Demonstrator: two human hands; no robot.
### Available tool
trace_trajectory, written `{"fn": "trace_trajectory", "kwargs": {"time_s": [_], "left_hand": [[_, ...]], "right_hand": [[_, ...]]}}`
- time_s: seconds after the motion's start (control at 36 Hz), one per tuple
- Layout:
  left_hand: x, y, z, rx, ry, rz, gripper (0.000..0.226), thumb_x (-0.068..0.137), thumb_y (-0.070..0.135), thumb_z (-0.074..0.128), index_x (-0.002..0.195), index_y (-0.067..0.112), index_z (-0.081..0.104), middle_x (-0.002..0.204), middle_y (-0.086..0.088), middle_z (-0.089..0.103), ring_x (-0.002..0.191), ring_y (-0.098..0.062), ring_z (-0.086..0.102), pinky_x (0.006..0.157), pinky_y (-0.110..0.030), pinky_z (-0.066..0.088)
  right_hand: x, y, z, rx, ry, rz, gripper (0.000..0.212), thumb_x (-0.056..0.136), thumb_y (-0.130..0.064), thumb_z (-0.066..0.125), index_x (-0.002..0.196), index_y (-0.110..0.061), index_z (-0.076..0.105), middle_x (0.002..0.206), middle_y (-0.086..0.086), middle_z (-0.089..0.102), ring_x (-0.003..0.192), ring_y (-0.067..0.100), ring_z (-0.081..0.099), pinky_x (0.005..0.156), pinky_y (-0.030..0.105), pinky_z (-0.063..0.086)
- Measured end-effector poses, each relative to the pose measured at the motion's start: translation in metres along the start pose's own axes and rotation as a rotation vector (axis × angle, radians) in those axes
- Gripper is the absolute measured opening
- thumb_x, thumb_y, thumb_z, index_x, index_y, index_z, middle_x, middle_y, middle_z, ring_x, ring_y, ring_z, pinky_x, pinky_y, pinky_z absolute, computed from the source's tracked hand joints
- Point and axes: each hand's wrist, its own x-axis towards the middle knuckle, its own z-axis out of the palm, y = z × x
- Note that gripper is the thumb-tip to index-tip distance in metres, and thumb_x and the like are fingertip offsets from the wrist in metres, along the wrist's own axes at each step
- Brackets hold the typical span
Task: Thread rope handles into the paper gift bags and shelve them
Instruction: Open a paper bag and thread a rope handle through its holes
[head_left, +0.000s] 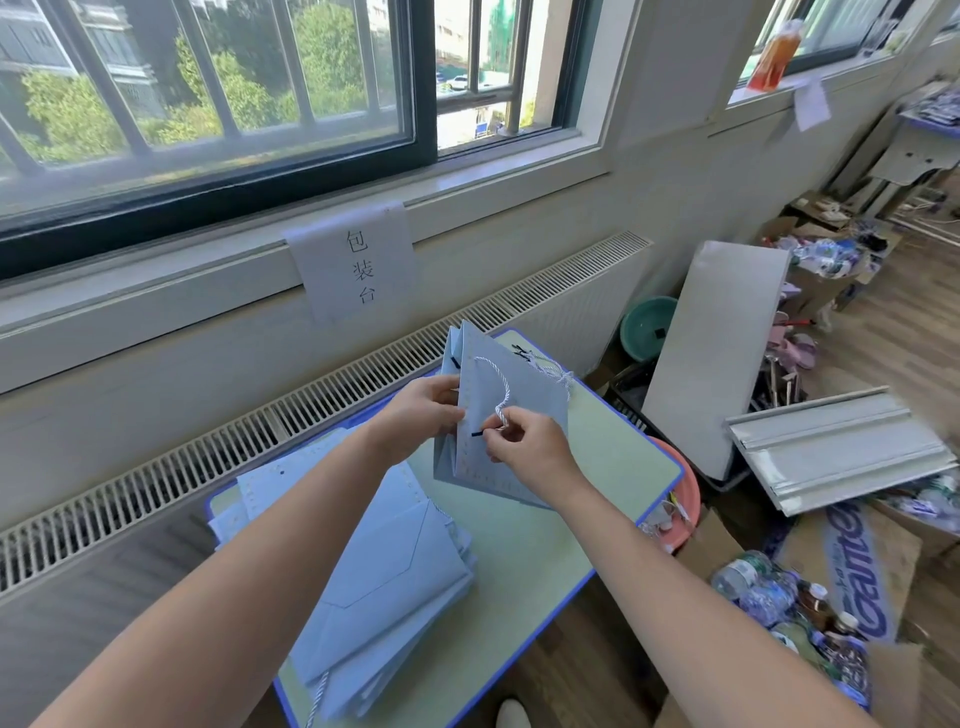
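Pale blue paper gift bag (511, 410) stands held up over the far part of the counter (524, 561), a small pale green top with a blue edge, at about twelve o'clock from the person. Its gussets are part folded, and its mouth edge, marked with a row of small dots, faces the person. The left hand (421, 415) grips the bag's left edge, thumb on the near face and fingers curled behind it. The right hand (524, 441) pinches the white twisted rope handle (496, 387) between thumb and forefinger, right at the bag's face, with the other fingers curled loosely. The rope loops upward from that pinch along the bag's front, and its dark tip (477, 433) lies against the paper just left of the fingers. A second white rope (553, 370) with dark ends hangs at the bag's far upper corner, toward one o'clock.

At about seven o'clock, near the left forearm, a stack of flat pale blue paper bags (384, 587) lies on the counter, with a rope end trailing off its near edge. A white paper sign (358, 262) with dark characters hangs from the window sill at eleven o'clock. Off the counter's right edge, at three o'clock, sits an orange plastic basin (685, 499), partly hidden by the counter.
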Motion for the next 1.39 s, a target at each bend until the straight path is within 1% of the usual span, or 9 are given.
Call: {"fn": "trace_trajectory", "kwargs": {"time_s": [0.36, 0.47, 0.58, 0.69, 0.86, 1.06, 1.22, 1.33, 1.39], "left_hand": [[0.008, 0.011, 0.021, -0.014, 0.183, -0.074, 0.032, 0.081, -0.015, 0.050, 0.093, 0.008, 0.069, 0.097, -0.019, 0.069, 0.082, -0.028, 0.064, 0.093, -0.051, 0.051], [0.013, 0.013, 0.023, 0.048, 0.273, -0.135, 0.022, 0.077, -0.010, 0.051, 0.085, -0.002, 0.069, 0.083, -0.015, 0.061, 0.071, -0.025, 0.058, 0.070, -0.042, 0.053], [0.018, 0.011, 0.023, 0.041, 0.329, -0.184, 0.023, 0.073, -0.008, 0.048, 0.083, -0.007, 0.068, 0.078, -0.013, 0.058, 0.073, -0.025, 0.057, 0.066, -0.036, 0.050], [0.021, 0.011, 0.027, -0.012, 0.315, -0.169, 0.033, 0.081, -0.013, 0.043, 0.095, -0.003, 0.072, 0.089, -0.017, 0.071, 0.076, -0.025, 0.066, 0.075, -0.037, 0.060], [0.016, 0.009, 0.030, 0.493, 0.149, -0.152, 0.013, 0.086, 0.010, 0.059, 0.078, 0.004, 0.066, 0.062, -0.005, 0.043, 0.054, -0.016, 0.033, 0.050, -0.025, 0.026], [0.019, 0.012, 0.031, 0.605, 0.183, -0.193, 0.027, 0.084, 0.003, 0.048, 0.060, 0.010, 0.039, 0.059, -0.006, 0.035, 0.053, -0.019, 0.031, 0.050, -0.025, 0.023], [0.015, 0.012, 0.010, 0.945, 0.172, -0.078, 0.039, 0.082, 0.006, 0.053, 0.055, 0.013, 0.027, 0.055, -0.002, 0.020, 0.052, -0.017, 0.017, 0.048, -0.026, 0.012], [0.019, 0.003, 0.013, 1.052, 0.137, 0.050, 0.038, 0.091, 0.021, 0.059, 0.059, 0.002, 0.052, 0.064, -0.010, 0.044, 0.058, -0.020, 0.036, 0.052, -0.032, 0.032], [0.022, -0.002, 0.015, 1.120, 0.213, 0.150, 0.028, 0.092, 0.025, 0.059, 0.089, -0.001, 0.069, 0.105, -0.015, 0.059, 0.096, -0.025, 0.052, 0.081, -0.037, 0.046]], "right_hand": [[0.002, -0.005, 0.003, -0.113, 0.061, -0.023, 0.014, 0.087, -0.014, 0.064, 0.076, -0.006, 0.059, 0.062, -0.005, 0.051, 0.058, 0.010, 0.044, 0.055, 0.016, 0.035], [-0.002, -0.008, 0.005, -0.055, 0.053, 0.001, 0.034, 0.089, -0.024, 0.063, 0.071, 0.002, 0.050, 0.062, 0.002, 0.044, 0.060, 0.014, 0.035, 0.054, 0.026, 0.029], [-0.003, -0.011, 0.007, 0.014, 0.019, 0.062, 0.024, 0.083, -0.033, 0.074, 0.080, -0.013, 0.062, 0.070, -0.007, 0.060, 0.065, 0.007, 0.052, 0.059, 0.015, 0.040], [0.002, -0.010, 0.005, 0.085, 0.017, 0.147, 0.018, 0.083, -0.028, 0.073, 0.075, -0.016, 0.062, 0.065, -0.008, 0.059, 0.067, 0.014, 0.055, 0.079, 0.042, 0.057], [0.000, -0.013, -0.006, 0.155, 0.047, 0.202, 0.006, 0.086, -0.012, 0.065, 0.081, -0.009, 0.066, 0.064, -0.001, 0.059, 0.060, 0.012, 0.055, 0.078, 0.048, 0.058], [0.000, -0.011, -0.013, 0.091, 0.102, 0.197, 0.021, 0.085, -0.013, 0.062, 0.099, 0.002, 0.067, 0.073, -0.004, 0.062, 0.065, 0.016, 0.058, 0.078, 0.051, 0.056], [0.006, -0.006, -0.030, 0.141, 0.130, 0.239, 0.031, 0.086, -0.014, 0.057, 0.117, -0.016, 0.060, 0.081, -0.009, 0.065, 0.062, 0.012, 0.061, 0.081, 0.045, 0.059], [0.005, -0.010, -0.028, 0.162, 0.071, 0.230, 0.028, 0.088, -0.011, 0.054, 0.113, -0.018, 0.062, 0.074, -0.007, 0.060, 0.065, 0.011, 0.057, 0.077, 0.039, 0.061], [0.006, -0.010, -0.025, 0.158, 0.046, 0.222, 0.029, 0.088, -0.011, 0.054, 0.115, -0.016, 0.063, 0.075, -0.004, 0.059, 0.068, 0.012, 0.057, 0.074, 0.035, 0.061]]}}
